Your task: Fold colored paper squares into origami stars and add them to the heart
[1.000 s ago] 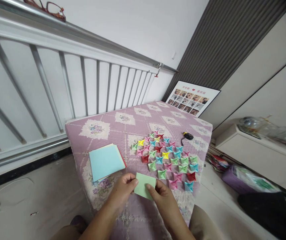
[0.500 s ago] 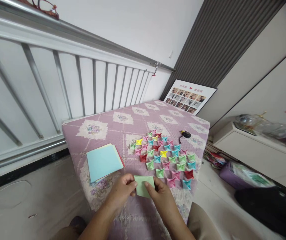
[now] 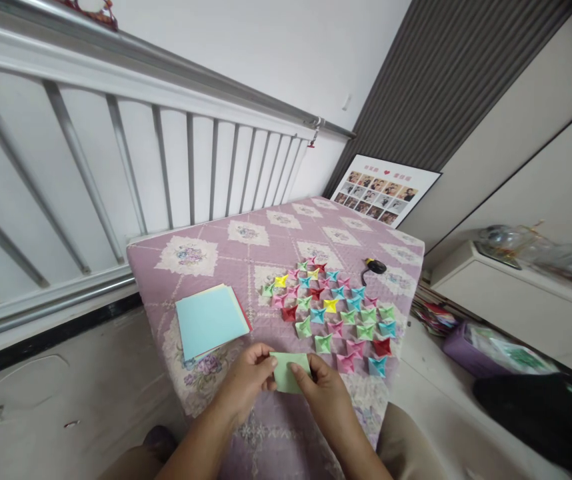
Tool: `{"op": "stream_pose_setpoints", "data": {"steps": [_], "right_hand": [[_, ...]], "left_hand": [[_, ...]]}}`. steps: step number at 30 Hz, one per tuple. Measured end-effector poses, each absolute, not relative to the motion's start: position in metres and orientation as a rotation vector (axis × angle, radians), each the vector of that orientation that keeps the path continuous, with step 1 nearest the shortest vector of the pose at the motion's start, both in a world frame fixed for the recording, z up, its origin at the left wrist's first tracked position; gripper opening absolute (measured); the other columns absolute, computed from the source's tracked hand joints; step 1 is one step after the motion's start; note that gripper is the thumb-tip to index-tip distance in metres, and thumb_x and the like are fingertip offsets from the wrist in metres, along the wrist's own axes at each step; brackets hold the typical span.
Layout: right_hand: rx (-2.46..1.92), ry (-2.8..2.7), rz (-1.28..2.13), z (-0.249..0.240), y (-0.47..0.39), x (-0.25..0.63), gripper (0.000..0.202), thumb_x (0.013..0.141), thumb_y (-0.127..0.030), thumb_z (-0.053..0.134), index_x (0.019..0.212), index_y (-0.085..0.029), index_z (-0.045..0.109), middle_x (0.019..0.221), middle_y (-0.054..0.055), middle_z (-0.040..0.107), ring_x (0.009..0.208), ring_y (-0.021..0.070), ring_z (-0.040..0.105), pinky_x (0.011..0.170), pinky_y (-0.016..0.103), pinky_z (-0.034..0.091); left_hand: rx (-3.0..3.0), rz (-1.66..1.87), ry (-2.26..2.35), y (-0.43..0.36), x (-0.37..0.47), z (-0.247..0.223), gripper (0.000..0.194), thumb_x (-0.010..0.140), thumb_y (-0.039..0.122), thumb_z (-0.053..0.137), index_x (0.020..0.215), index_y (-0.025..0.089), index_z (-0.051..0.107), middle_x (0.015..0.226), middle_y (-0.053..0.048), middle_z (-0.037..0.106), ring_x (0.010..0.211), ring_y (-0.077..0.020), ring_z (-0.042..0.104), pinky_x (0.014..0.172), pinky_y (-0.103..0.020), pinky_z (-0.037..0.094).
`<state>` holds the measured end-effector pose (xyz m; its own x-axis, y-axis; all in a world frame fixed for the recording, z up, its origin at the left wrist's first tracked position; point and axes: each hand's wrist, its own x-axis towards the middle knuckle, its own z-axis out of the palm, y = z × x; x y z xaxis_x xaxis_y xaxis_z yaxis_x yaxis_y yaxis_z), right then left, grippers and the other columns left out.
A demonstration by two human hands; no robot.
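Between my hands, just above the near part of the table, is a folded piece of light green paper (image 3: pixel 285 375). My left hand (image 3: pixel 252 373) pinches its left edge between thumb and fingers. On its right side my right hand (image 3: pixel 322 387) grips it, the thumb lying flat across the front. Beyond my right hand several folded paper stars (image 3: pixel 335 328) in green, pink, blue, red and yellow stand in rough rows. A stack of square paper sheets (image 3: pixel 211 321), light blue on top, lies beyond my left hand.
A purple flowered cloth (image 3: pixel 201 250) covers the table. A small black and yellow object (image 3: pixel 376 266) with a dark cord lies near its right edge. Along the left runs a white radiator (image 3: pixel 176 167). A photo board (image 3: pixel 386 190) leans at the far end.
My view has shifted slightly, moving the table items a little to the right in the picture. Both hands keep hold of the green paper, nearly unchanged.
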<state>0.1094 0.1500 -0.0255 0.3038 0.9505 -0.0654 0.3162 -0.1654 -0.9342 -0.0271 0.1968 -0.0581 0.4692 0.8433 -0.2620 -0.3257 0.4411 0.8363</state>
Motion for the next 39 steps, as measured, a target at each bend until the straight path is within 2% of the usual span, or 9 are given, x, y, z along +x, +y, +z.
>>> {"op": "stream_pose_setpoints", "data": {"steps": [7,17,20,27,34,39], "right_hand": [[-1.659,-1.164,0.939,-0.027,0.148,0.111,0.030,0.075,-0.048,0.059,0.072,-0.018,0.061,0.064,0.000,0.057,0.059,0.0142,0.047,0.054,0.024,0.037],[-1.629,-1.180,0.887,-0.026,0.150,0.112,0.035,0.077,-0.052,0.058,0.066,-0.018,0.058,0.059,-0.002,0.051,0.056,0.0125,0.043,0.051,0.023,0.034],[-1.616,-1.113,0.932,-0.027,0.151,0.113,0.034,0.075,-0.051,0.061,0.068,-0.018,0.059,0.061,-0.002,0.053,0.056,0.0125,0.044,0.052,0.023,0.035],[-1.347,-0.616,1.239,-0.032,0.145,0.104,0.041,0.065,-0.049,0.074,0.094,-0.023,0.062,0.081,0.000,0.065,0.067,0.0154,0.056,0.060,0.026,0.044],[-1.333,-0.456,1.327,-0.039,0.142,0.075,0.040,0.057,-0.039,0.082,0.088,-0.020,0.066,0.080,0.002,0.067,0.063,0.0116,0.054,0.057,0.023,0.042],[-1.338,-0.431,1.246,-0.044,0.151,0.062,0.038,0.057,-0.037,0.081,0.086,-0.018,0.067,0.081,0.003,0.070,0.066,0.0149,0.059,0.057,0.024,0.042]], "left_hand": [[0.791,0.815,0.788,0.197,-0.028,-0.056,0.031,0.064,0.041,0.068,0.072,0.016,0.053,0.066,0.002,0.055,0.060,-0.0108,0.050,0.056,-0.023,0.043],[1.119,0.804,0.905,0.202,-0.033,-0.063,0.018,0.071,0.034,0.057,0.070,0.016,0.057,0.062,0.003,0.052,0.057,-0.0111,0.045,0.054,-0.023,0.036],[1.206,0.783,0.914,0.204,-0.033,-0.063,0.016,0.072,0.032,0.056,0.068,0.016,0.056,0.058,0.004,0.052,0.055,-0.0110,0.045,0.053,-0.023,0.034],[0.938,0.859,0.876,0.205,-0.030,-0.062,0.024,0.067,0.040,0.061,0.067,0.017,0.053,0.056,0.003,0.055,0.051,-0.0103,0.047,0.053,-0.023,0.037],[0.785,0.938,0.844,0.205,-0.030,-0.062,0.029,0.065,0.042,0.067,0.070,0.016,0.054,0.060,0.003,0.056,0.055,-0.0103,0.050,0.054,-0.022,0.038],[0.819,0.933,0.855,0.201,-0.028,-0.063,0.024,0.066,0.038,0.065,0.069,0.016,0.055,0.059,0.003,0.056,0.053,-0.0098,0.049,0.053,-0.022,0.038]]}}
